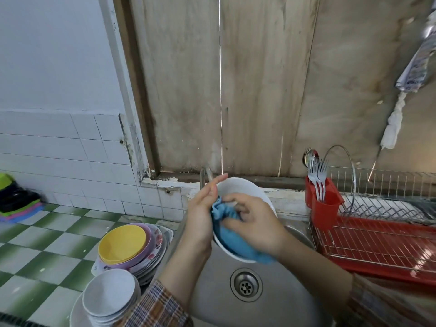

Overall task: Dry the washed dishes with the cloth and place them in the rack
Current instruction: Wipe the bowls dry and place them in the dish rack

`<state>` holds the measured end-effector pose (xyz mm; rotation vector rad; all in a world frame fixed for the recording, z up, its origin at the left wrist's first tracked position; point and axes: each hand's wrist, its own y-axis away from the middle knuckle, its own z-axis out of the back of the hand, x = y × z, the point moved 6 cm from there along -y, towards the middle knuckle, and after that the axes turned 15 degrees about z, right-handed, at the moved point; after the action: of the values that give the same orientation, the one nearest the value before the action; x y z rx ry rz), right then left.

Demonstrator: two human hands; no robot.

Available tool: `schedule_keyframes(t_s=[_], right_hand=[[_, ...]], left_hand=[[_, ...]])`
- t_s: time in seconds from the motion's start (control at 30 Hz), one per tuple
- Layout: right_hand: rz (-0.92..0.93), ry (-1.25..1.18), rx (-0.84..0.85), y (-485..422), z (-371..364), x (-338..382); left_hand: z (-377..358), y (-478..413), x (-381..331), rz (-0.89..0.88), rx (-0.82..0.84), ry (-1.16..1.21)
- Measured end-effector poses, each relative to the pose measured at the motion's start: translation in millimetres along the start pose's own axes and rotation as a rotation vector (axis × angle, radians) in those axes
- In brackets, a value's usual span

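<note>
Over the steel sink [212,286] I hold a white bowl [245,190] tilted on its edge. My left hand [200,213] supports its left rim with fingers mostly straight along the rim. My right hand [254,223] grips a bunched blue cloth [226,230] and presses it into the bowl's inside. The cloth hangs over the bowl's lower rim. The dish rack [382,241], chrome wire over a red tray, stands to the right of the sink.
Left of the sink are stacked plates with a yellow bowl [122,241] on top and a stack of white bowls [111,296]. A red cutlery holder [323,206] with forks hangs on the rack. A tap [205,175] rises behind the bowl. Coloured items [16,201] lie far left.
</note>
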<state>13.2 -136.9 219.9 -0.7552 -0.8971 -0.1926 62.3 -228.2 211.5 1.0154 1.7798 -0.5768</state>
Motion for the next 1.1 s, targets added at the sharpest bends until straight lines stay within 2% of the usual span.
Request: schedule_keyframes(t_s=[0.07,0.1,0.17,0.23,0.33,0.4,0.43,0.47,0.5,0.57,0.6,0.67,0.73,0.83,0.9,0.97,1.1], right_hand=[[-0.073,-0.128,-0.33,-3,12,-9],[-0.074,-0.123,-0.427,-4,16,-11],[-0.054,-0.141,-0.469,-6,14,-11],[-0.03,-0.112,-0.354,-8,2,-8],[0.033,0.132,0.02,-8,-6,-1],[0.015,0.293,0.281,-8,-1,1],[-0.008,0.405,0.355,-8,4,0],[-0.026,0.531,0.367,-9,11,-1],[-0.049,0.648,0.308,-11,19,-4],[-0.077,0.712,0.042,-11,35,-9],[-0.063,0.661,-0.065,-9,37,-11],[0.012,0.52,-0.128,-6,27,-16],[0.045,0.314,-0.042,-1,10,-17],[-0.008,-0.077,0.215,5,-5,-8],[-0.041,-0.236,0.243,4,0,-5],[-0.077,-0.259,0.059,-2,7,-5],[-0.233,-0.524,-0.578,-8,16,-21]], left_hand=[[-2,0,2,-0.013,0.004,0.003],[-3,0,3,-0.018,0.01,-0.011],[-7,-2,0,-0.034,0.025,-0.033],[-6,-5,-4,-0.049,0.003,-0.04],[2,-10,-12,-0.05,-0.016,-0.041],[6,-12,-14,-0.071,-0.014,-0.06],[7,-12,-15,-0.084,-0.016,-0.076],[6,-11,-15,-0.093,-0.01,-0.083],[4,-11,-14,-0.09,0.008,-0.082],[-4,-9,-10,-0.077,0.052,-0.087],[-8,-8,-8,-0.079,0.062,-0.103],[-12,-8,-4,-0.094,0.053,-0.15],[-9,-11,-3,-0.106,0.007,-0.157],[4,-16,-6,-0.085,-0.033,-0.099],[5,-16,-5,-0.069,-0.027,-0.073],[1,-17,-1,-0.058,-0.02,-0.045],[-13,-20,4,-0.07,0.008,-0.044]])
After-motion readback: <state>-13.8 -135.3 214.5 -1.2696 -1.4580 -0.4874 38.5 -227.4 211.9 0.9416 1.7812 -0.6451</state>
